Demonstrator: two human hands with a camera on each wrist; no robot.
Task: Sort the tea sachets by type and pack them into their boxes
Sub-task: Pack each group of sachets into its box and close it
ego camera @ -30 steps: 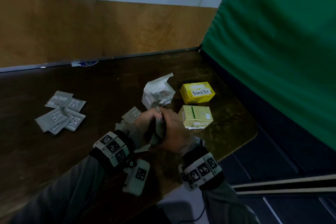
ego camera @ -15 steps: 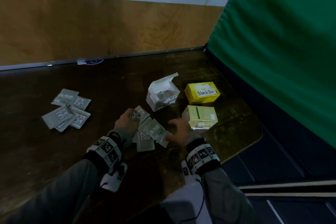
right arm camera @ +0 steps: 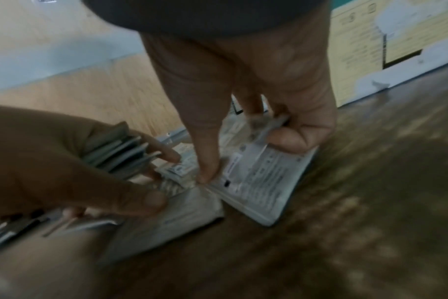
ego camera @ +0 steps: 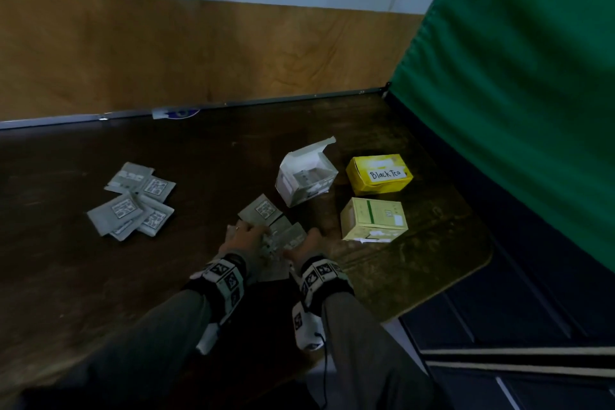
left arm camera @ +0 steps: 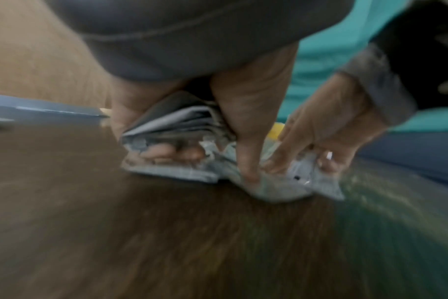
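Observation:
Several grey tea sachets (ego camera: 283, 234) lie fanned on the dark wooden table (ego camera: 100, 276) between my hands. My left hand (ego camera: 245, 237) grips a stack of them (left arm camera: 171, 119) with curled fingers while its thumb presses another flat. My right hand (ego camera: 304, 243) pinches a sachet (right arm camera: 266, 174) lying on the table between thumb and curled fingers. One more sachet (ego camera: 263, 210) lies just beyond. A white box (ego camera: 304, 176) stands open behind them. A yellow box labelled Black Tea (ego camera: 379, 175) and a pale green box (ego camera: 374, 218) sit closed to the right.
A second pile of grey sachets (ego camera: 133, 203) lies on the left of the table. A wooden wall panel (ego camera: 199, 53) backs the table and a green curtain (ego camera: 515, 93) hangs on the right. The table's rounded corner (ego camera: 479, 263) ends near the boxes.
A second ago both hands held a stack raised together. The sachets then spread out on the table, and now both hands have closed in on them again.

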